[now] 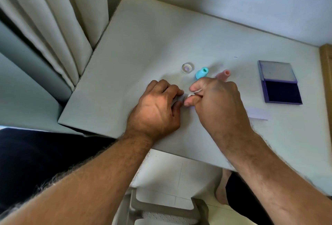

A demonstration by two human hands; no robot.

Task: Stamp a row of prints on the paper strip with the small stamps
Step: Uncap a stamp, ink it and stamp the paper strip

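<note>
1. The step in hand looks like a print being pressed near the left end of the paper strip [257, 114], though the contact itself is hidden under the hands.
2. The right hand [215, 102] is curled, its thumb and forefinger pinching a small pale stamp [193, 93] held low over the table [143, 45]; only a sliver of it shows between the fingers.
3. The left hand [156, 109] lies knuckles up just beside the right, fingers bent down toward the table. It seems to be steadying the strip, but whether it pins or pinches the paper cannot be told.
4. The strip lies flat on the table; only its right end shows past the right wrist, and no prints can be made out on that part.
5. Two more stamps stand just behind the right hand: a blue stamp [201, 73] and a pink stamp [223, 74], partly hidden by the knuckles. A small round cap [187, 68] sits a little to their left.
6. The ink pad [280, 83] lies open, well to the right.
7. Next move, as I judge it: lift the stamp straight up so the print does not smear, then set the following print just beside it, re-inking at the pad if it comes out faint.
</note>
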